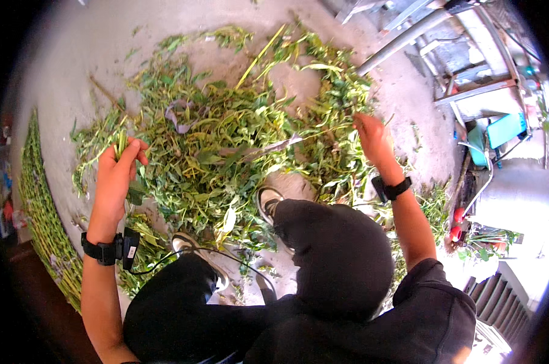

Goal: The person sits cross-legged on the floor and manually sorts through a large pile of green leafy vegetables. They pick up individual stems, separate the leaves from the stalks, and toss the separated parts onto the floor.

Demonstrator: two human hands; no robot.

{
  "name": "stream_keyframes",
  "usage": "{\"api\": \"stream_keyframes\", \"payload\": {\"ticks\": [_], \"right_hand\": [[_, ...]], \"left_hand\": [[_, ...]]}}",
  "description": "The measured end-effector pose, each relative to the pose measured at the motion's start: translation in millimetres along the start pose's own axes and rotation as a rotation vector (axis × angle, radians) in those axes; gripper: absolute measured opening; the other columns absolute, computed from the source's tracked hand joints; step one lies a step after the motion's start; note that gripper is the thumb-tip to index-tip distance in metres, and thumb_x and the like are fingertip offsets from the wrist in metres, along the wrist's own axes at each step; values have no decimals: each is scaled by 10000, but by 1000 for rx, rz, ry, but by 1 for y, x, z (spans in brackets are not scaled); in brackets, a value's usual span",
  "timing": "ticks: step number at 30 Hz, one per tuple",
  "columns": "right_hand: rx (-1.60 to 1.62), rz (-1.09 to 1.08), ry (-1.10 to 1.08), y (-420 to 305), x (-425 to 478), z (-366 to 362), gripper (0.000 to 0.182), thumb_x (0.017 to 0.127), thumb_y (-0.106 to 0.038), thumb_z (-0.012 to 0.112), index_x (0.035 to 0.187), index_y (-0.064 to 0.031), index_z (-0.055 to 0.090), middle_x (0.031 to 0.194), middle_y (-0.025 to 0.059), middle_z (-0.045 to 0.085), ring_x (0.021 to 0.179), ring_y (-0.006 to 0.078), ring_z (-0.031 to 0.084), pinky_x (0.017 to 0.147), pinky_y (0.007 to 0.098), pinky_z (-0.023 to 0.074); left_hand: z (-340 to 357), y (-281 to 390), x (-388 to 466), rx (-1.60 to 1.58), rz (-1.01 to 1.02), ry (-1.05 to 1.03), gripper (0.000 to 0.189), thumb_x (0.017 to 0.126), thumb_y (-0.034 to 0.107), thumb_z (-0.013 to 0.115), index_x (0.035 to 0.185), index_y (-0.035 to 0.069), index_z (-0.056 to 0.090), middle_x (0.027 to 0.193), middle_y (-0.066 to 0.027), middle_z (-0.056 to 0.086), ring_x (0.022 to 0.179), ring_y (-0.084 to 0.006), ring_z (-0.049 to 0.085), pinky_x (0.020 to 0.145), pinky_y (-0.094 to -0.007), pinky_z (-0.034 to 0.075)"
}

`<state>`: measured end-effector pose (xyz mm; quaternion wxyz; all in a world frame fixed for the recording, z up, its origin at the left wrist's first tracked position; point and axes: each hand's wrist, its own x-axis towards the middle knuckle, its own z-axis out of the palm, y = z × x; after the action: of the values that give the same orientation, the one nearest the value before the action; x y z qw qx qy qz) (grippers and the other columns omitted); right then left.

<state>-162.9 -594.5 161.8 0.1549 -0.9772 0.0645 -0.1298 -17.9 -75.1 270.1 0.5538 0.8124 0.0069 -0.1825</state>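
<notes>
My left hand is closed around a small bunch of cut green stems, whose ends stick up between thumb and fingers. Leafy parts trail beside that hand at the left edge of a heap of loose green leaves. My right hand is over the heap's right side, its fingers bent. A thin pale-green stem runs up to those fingertips; whether they grip it cannot be made out. A torn greyish strip and a purplish-grey scrap lie on the leaves.
A long bundle of green stalks lies along the left. A metal pole and a frame stand at upper right, near a turquoise plastic object. My shoes are at the heap's near edge. A black cable crosses my leg.
</notes>
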Motion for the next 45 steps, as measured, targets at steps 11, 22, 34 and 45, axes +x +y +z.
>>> {"api": "stream_keyframes", "payload": {"ticks": [11,22,34,45], "right_hand": [[347,-321,321,-173,103,-281,267,1027,-231,489,1045,-12,639,722,109,606,709,165,605,653,339,458],[1259,-617,-128,-352,93,-328,290,1043,-213,446,923,-42,648,775,2,584,715,109,533,672,256,440],[1701,-452,-256,-359,107,-328,243,1043,-280,414,920,-130,562,659,-59,454,525,139,473,578,379,516],[1958,-371,-289,-310,128,-280,249,1055,-295,386,925,-133,523,660,-46,447,554,156,484,557,387,504]], "left_hand": [[34,144,-116,-24,393,-34,233,996,270,603,1052,59,685,795,60,611,572,-13,362,521,-219,306],[64,163,-176,-40,708,-9,502,852,166,796,1284,11,595,1251,-48,611,1130,-135,562,993,-299,446],[133,67,-98,-192,357,-115,440,971,349,649,1325,87,637,1108,10,677,965,-71,549,845,-263,452],[220,64,-98,-422,434,-426,367,927,102,693,1269,32,583,1195,-46,656,1143,-133,583,948,-304,474]]}}
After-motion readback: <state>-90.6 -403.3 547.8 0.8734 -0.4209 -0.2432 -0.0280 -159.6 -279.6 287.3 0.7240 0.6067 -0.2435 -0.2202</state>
